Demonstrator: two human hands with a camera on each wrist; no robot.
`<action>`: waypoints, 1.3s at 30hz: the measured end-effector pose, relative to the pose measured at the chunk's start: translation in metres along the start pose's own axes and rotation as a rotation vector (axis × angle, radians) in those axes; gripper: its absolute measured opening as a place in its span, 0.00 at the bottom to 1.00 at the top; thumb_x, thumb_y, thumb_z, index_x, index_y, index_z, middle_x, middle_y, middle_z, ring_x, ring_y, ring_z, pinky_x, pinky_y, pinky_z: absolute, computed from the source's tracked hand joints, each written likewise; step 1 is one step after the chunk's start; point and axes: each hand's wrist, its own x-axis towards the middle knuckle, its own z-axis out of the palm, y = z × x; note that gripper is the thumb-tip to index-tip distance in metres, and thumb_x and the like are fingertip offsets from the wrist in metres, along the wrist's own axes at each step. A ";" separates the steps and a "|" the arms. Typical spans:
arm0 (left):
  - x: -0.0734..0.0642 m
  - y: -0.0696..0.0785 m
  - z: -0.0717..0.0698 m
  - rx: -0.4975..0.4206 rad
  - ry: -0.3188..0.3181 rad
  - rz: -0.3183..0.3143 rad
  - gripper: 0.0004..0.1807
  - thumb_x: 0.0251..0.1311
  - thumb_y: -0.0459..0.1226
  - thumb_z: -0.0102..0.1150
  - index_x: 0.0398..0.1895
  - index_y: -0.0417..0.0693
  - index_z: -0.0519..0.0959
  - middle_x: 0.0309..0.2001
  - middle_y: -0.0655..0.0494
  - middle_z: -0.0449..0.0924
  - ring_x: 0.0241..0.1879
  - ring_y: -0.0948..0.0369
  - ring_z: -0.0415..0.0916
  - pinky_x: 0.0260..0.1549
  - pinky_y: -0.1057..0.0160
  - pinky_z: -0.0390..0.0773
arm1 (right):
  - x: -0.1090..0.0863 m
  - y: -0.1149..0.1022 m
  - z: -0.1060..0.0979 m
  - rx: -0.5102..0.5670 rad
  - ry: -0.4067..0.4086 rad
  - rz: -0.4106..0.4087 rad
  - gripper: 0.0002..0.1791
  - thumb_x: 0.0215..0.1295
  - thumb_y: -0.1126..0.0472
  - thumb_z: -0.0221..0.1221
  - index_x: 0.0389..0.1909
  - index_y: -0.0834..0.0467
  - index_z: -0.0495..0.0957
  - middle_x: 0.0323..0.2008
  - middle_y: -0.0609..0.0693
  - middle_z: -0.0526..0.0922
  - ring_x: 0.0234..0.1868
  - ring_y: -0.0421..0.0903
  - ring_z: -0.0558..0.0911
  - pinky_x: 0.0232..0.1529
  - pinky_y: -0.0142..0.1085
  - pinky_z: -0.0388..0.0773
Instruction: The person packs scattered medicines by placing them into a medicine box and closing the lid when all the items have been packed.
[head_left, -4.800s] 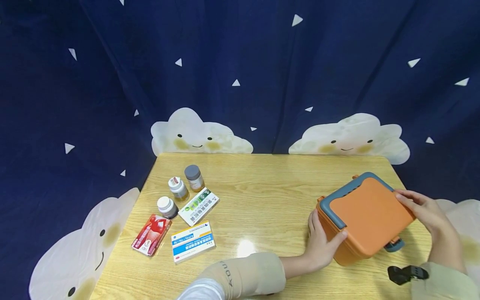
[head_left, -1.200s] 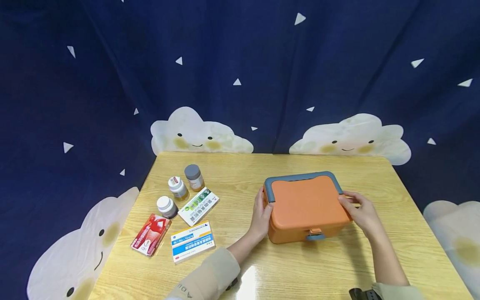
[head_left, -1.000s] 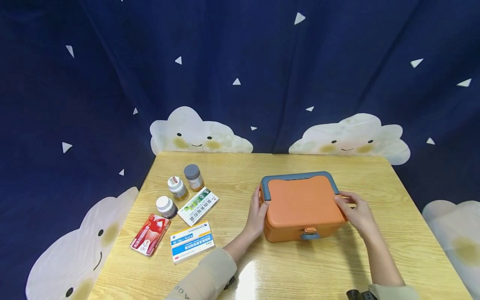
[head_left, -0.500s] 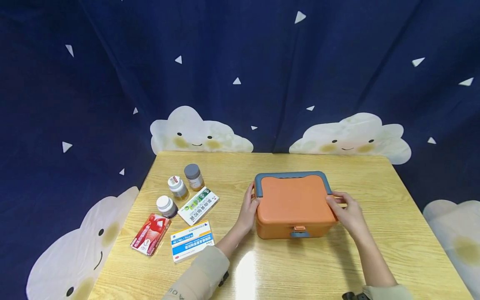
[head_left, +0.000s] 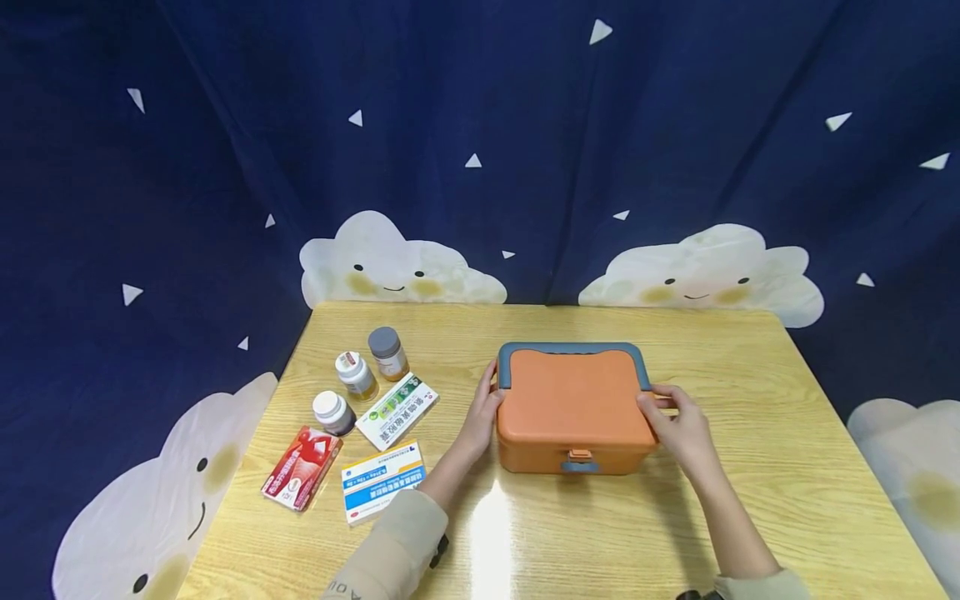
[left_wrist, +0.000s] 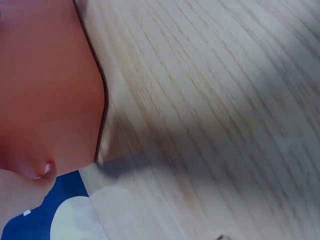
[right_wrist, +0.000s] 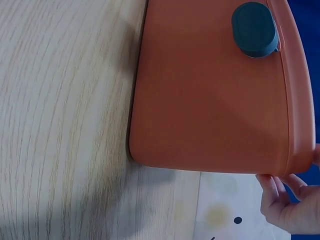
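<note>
An orange lidded storage box (head_left: 573,404) with a blue-grey handle (head_left: 566,347) folded round its lid and a front latch (head_left: 581,462) stands on the table, lid closed. My left hand (head_left: 477,423) holds its left side, the thumb near the lid's edge. At the right side, my right hand (head_left: 684,432) grips the lid's edge, thumb on top and fingers against the end. The left wrist view has an orange corner of the box (left_wrist: 45,80) and part of the left hand (left_wrist: 22,195). In the right wrist view, fingers of the right hand (right_wrist: 292,207) touch the box (right_wrist: 210,100).
On the left of the wooden table (head_left: 735,367) stand a grey-capped bottle (head_left: 390,357) and two white-capped bottles (head_left: 356,377). Near them lie a green-and-white medicine box (head_left: 397,412), a blue-and-white one (head_left: 384,483) and a red one (head_left: 302,468). A dark blue curtain (head_left: 480,75) hangs behind.
From the table's right side, the storage box has moved left towards the middle and turned so its latch faces me. Both hands have stayed on it. The medicines have not moved.
</note>
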 end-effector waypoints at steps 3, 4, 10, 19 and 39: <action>0.000 0.000 -0.004 -0.010 -0.004 -0.012 0.33 0.61 0.35 0.36 0.71 0.40 0.45 0.64 0.37 0.56 0.59 0.46 0.60 0.54 0.53 0.65 | 0.000 -0.001 0.003 -0.002 -0.009 0.005 0.33 0.64 0.44 0.50 0.58 0.67 0.64 0.48 0.67 0.71 0.41 0.59 0.79 0.28 0.31 0.76; 0.000 0.000 -0.005 -0.015 -0.006 -0.014 0.33 0.61 0.35 0.36 0.71 0.40 0.44 0.65 0.37 0.54 0.59 0.46 0.59 0.54 0.53 0.65 | 0.000 -0.001 0.004 -0.001 -0.010 0.007 0.33 0.64 0.44 0.50 0.58 0.66 0.64 0.48 0.67 0.71 0.42 0.60 0.79 0.28 0.31 0.76; 0.000 0.001 -0.010 -0.013 -0.010 -0.033 0.34 0.60 0.36 0.35 0.71 0.41 0.44 0.69 0.42 0.46 0.61 0.45 0.56 0.56 0.51 0.60 | -0.001 -0.002 0.009 0.002 0.001 0.018 0.32 0.63 0.44 0.51 0.57 0.65 0.66 0.48 0.67 0.72 0.40 0.58 0.79 0.28 0.31 0.75; -0.001 0.000 -0.018 -0.026 -0.033 -0.006 0.33 0.61 0.35 0.33 0.70 0.38 0.43 0.69 0.38 0.45 0.62 0.43 0.54 0.58 0.49 0.58 | -0.005 -0.007 0.015 -0.008 0.004 -0.004 0.31 0.63 0.45 0.52 0.56 0.66 0.67 0.46 0.66 0.72 0.37 0.55 0.79 0.27 0.33 0.75; -0.007 -0.001 -0.025 -0.063 -0.034 -0.044 0.32 0.62 0.34 0.32 0.71 0.39 0.42 0.70 0.39 0.41 0.64 0.43 0.52 0.60 0.48 0.55 | -0.010 -0.011 0.022 0.028 -0.006 0.004 0.30 0.63 0.45 0.53 0.55 0.64 0.67 0.47 0.66 0.73 0.41 0.58 0.79 0.32 0.34 0.76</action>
